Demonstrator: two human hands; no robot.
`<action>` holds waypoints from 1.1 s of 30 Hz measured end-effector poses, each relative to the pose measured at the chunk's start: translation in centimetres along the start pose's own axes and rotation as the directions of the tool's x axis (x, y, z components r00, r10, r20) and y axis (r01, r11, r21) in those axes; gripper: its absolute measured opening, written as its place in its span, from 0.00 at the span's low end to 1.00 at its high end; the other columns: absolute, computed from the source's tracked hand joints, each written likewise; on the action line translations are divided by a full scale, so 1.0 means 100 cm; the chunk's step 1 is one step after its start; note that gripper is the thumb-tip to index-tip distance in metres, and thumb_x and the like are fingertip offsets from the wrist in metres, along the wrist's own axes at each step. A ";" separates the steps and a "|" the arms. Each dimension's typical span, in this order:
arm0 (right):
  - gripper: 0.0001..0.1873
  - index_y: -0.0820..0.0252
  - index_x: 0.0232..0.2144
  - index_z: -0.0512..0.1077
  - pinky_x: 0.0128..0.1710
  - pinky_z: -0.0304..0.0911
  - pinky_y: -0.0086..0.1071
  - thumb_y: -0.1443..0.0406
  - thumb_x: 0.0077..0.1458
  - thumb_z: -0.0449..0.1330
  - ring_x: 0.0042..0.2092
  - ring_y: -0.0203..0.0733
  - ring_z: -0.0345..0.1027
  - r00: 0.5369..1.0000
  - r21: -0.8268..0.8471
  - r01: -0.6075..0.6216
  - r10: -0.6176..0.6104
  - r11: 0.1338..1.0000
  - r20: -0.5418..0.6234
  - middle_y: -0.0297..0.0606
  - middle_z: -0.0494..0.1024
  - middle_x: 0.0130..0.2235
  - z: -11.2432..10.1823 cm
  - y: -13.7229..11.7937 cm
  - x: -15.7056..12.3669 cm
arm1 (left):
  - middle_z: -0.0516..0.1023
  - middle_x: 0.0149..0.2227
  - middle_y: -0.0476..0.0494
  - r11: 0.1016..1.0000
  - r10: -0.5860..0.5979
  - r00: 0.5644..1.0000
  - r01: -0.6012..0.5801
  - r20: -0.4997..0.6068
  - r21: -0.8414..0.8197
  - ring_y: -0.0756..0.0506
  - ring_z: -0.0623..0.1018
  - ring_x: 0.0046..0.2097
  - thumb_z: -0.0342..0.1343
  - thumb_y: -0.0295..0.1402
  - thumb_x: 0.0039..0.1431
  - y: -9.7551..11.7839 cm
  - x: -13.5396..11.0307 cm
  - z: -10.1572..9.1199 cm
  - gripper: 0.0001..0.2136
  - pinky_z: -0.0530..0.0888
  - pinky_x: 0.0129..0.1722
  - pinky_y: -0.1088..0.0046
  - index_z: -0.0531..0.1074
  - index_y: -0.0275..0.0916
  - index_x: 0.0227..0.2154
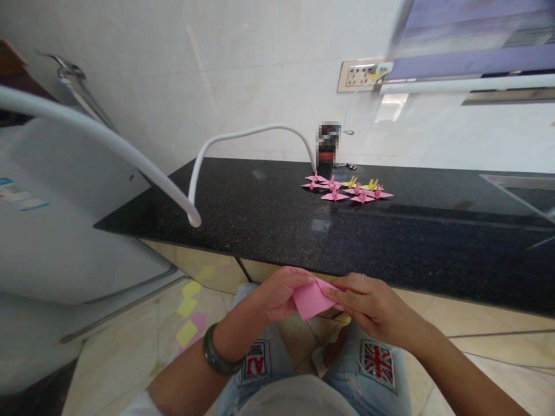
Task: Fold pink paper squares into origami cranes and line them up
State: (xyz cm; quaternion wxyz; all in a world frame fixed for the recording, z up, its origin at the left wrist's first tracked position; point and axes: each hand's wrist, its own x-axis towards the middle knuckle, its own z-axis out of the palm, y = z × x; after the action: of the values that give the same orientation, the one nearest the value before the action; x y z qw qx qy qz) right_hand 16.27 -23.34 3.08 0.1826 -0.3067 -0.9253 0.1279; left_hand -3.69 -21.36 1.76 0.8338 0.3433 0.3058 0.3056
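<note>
A pink sheet of paper, with a fold along its upper edge, is held above my lap at the counter's front edge. My left hand grips its left side, thumb and fingers closed on it. On the other side, my right hand pinches the right part of the paper, its fingers pressed over the folded edge. On the black counter ahead sits a cluster of folded paper cranes, several pink and two yellow, apart from both hands.
The black counter runs across the view. A white hose-like arm loops over it near a blurred dark object. Yellow and pink paper squares lie on the floor at left, beside a white appliance. A socket is on the wall.
</note>
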 end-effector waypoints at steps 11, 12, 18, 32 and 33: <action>0.20 0.53 0.49 0.60 0.35 0.61 0.32 0.68 0.53 0.49 0.38 0.38 0.63 1.000 0.015 0.018 -0.018 1.000 -0.001 0.41 0.68 0.45 -0.001 0.003 0.001 | 0.67 0.20 0.48 0.979 0.043 0.990 -0.014 -0.137 0.202 0.56 0.64 0.20 0.59 0.35 0.38 -0.002 0.004 -0.003 0.12 0.58 0.20 0.80 0.69 0.30 0.22; 0.19 0.53 0.48 0.61 0.35 0.61 0.32 0.68 0.52 0.49 0.39 0.38 0.63 1.000 0.033 0.012 -0.011 0.999 -0.011 0.41 0.68 0.44 -0.001 0.003 0.001 | 0.68 0.20 0.48 0.965 0.074 0.984 -0.030 -0.160 0.261 0.55 0.64 0.20 0.59 0.36 0.39 -0.002 0.005 -0.003 0.12 0.58 0.20 0.80 0.69 0.30 0.22; 0.08 0.59 0.32 0.69 0.34 0.60 0.29 0.64 0.51 0.52 0.35 0.36 0.65 0.958 0.247 -0.192 0.236 0.950 -0.162 0.39 0.72 0.33 0.002 0.005 0.011 | 0.68 0.19 0.47 0.812 0.279 0.937 -0.114 -0.210 0.572 0.54 0.64 0.21 0.55 0.37 0.43 0.006 0.010 0.005 0.12 0.58 0.20 0.79 0.71 0.30 0.23; 0.09 0.61 0.24 0.66 0.25 0.52 0.25 0.69 0.51 0.47 0.26 0.32 0.59 0.922 0.267 -0.301 0.352 0.915 -0.165 0.32 0.67 0.23 -0.001 0.012 0.043 | 0.70 0.20 0.46 0.429 0.528 0.845 -0.180 -0.084 0.885 0.53 0.66 0.23 0.50 0.35 0.47 0.031 0.017 0.009 0.12 0.60 0.21 0.80 0.73 0.32 0.23; 0.09 0.61 0.25 0.66 0.24 0.51 0.25 0.68 0.51 0.47 0.26 0.32 0.59 0.918 0.264 -0.308 0.358 0.914 -0.169 0.31 0.68 0.23 -0.004 0.017 0.046 | 0.70 0.20 0.46 0.442 0.539 0.836 -0.179 -0.101 0.879 0.53 0.66 0.23 0.51 0.35 0.46 0.038 0.022 0.006 0.11 0.60 0.21 0.80 0.73 0.32 0.23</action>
State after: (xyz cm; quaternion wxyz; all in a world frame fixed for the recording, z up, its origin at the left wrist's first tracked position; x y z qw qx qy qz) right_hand 13.89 -19.13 4.01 0.2908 -0.4491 -0.8126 0.2310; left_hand -3.05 -17.84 4.32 0.4019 0.6950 0.4820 0.3508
